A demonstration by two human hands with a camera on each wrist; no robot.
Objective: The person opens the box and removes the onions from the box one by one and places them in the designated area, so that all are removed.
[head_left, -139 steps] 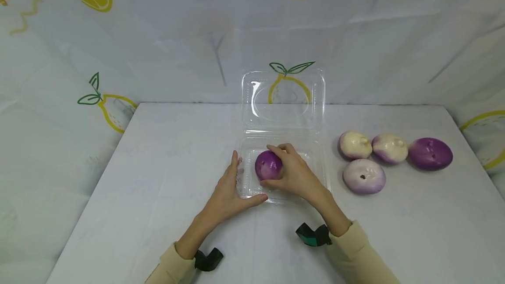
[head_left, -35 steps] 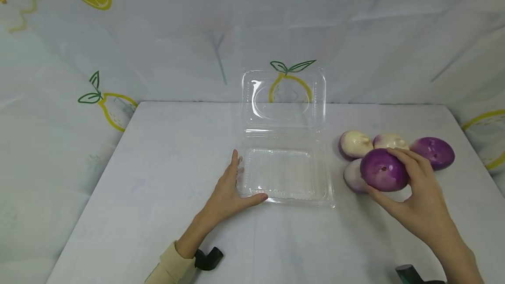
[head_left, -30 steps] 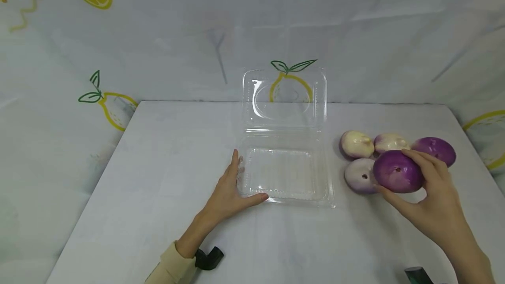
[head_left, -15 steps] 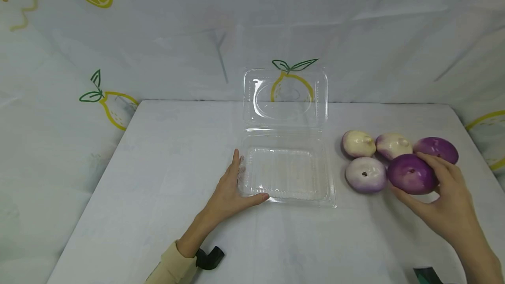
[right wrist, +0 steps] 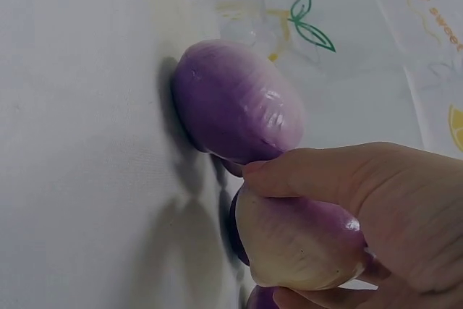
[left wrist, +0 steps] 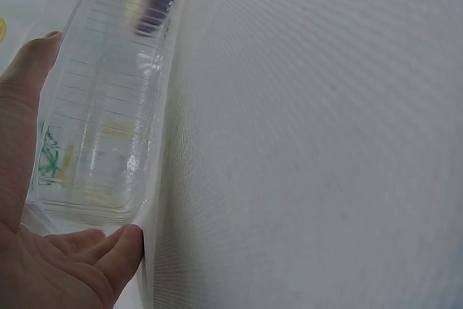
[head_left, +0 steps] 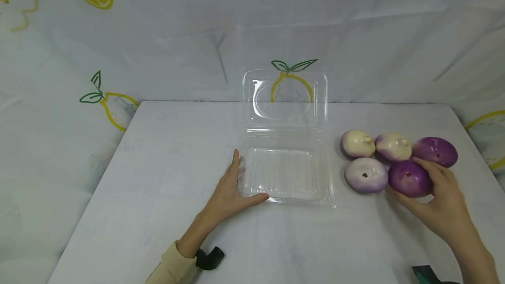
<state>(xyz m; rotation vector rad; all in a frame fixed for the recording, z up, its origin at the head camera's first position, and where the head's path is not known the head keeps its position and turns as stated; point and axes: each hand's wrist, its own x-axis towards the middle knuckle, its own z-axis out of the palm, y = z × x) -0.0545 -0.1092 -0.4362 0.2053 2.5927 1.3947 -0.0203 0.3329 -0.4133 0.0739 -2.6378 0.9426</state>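
My right hand grips a purple onion between thumb and fingers, low at the front of a group of onions. In the right wrist view that onion shows a pale end, and a purple-white onion lies right beside it. My left hand is spread at the near left corner of a clear plastic clamshell box, its fingers straight along the side and its thumb over the front edge. The box stands with its lid raised and nothing inside.
Around the held onion sit a whitish onion, two cream-topped onions and a dark purple onion. The white table meets a lemon-print cloth at its back edge.
My right hand has carried the purple onion out of the box, rightward to the other onions, and just lowered it beside the whitish one. My left hand has stayed at the box.
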